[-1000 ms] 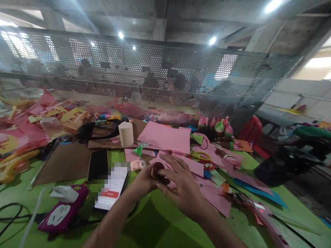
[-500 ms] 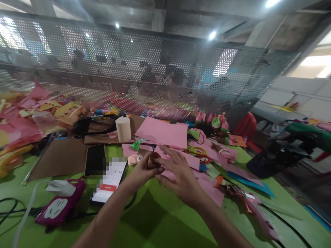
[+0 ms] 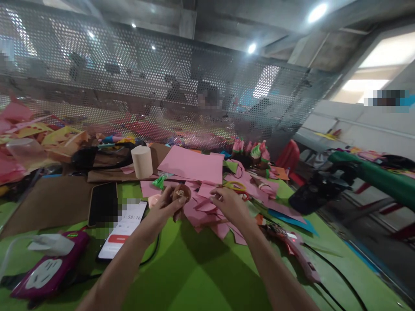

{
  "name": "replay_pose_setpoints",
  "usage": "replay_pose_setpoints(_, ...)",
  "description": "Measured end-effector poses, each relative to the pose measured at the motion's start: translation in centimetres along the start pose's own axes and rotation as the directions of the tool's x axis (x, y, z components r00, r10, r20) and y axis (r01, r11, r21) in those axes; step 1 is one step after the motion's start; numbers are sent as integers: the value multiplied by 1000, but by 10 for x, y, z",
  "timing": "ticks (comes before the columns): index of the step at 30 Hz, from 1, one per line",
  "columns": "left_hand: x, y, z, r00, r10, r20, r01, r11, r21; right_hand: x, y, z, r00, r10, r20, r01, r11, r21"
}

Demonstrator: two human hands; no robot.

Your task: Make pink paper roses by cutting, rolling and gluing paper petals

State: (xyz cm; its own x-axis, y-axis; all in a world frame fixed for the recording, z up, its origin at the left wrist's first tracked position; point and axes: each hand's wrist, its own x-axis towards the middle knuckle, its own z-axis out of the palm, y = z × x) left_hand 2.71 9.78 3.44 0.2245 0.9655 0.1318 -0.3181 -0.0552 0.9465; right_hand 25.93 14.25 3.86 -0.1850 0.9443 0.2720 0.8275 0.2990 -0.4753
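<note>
My left hand (image 3: 164, 205) is closed around a small brown paper cone (image 3: 181, 193), its round mouth tilted up and some pale stuff showing inside. To the right, apart from the cone, my right hand (image 3: 228, 201) hovers over cut pink paper pieces (image 3: 197, 209), fingers slightly bent and apart with nothing seen in them. Yellow-handled scissors (image 3: 235, 185) lie just behind that hand. Close to my left hand are a twisted green piece (image 3: 159, 181) and a beige paper roll (image 3: 142, 162) standing upright.
A pink glue gun (image 3: 301, 259) with its cord lies at right. At left are two phones, one dark (image 3: 103, 203) and one lit (image 3: 125, 233), and a purple power strip (image 3: 48, 268). Pink-and-green cone crafts (image 3: 256, 151) stand at the back before a perforated metal screen (image 3: 181, 86).
My right hand has moved away from the cone to the right, over the pink pieces. The cone in my left hand now shows its open mouth. The camera has turned slightly right.
</note>
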Motion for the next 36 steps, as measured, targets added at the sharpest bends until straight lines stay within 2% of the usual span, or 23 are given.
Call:
replay_pose_setpoints(5,0,1,3,997,-60,-42,59,998,-24,-2,2,10,998,-8,62,3,997,71)
replay_pose_setpoints(10,4,-6,3,992,-50,-118,44,998,-51,2,-4,4,999,34,-9,-31,961,274)
replay_pose_setpoints(15,10,-22,3,971,-96,-217,82,994,-72,1,-22,3,996,83,20,-79,805,587)
replay_pose_setpoints(19,11,-26,6,969,-130,-208,114,990,-88,-7,-39,14,993,87,85,-121,675,727)
replay_pose_setpoints(24,10,-25,8,974,-133,-184,118,989,-92,-14,-52,25,988,79,133,-153,623,767)
replay_pose_setpoints(36,9,-32,10,980,-129,-149,113,987,-113,-15,-52,26,984,133,117,-176,667,724)
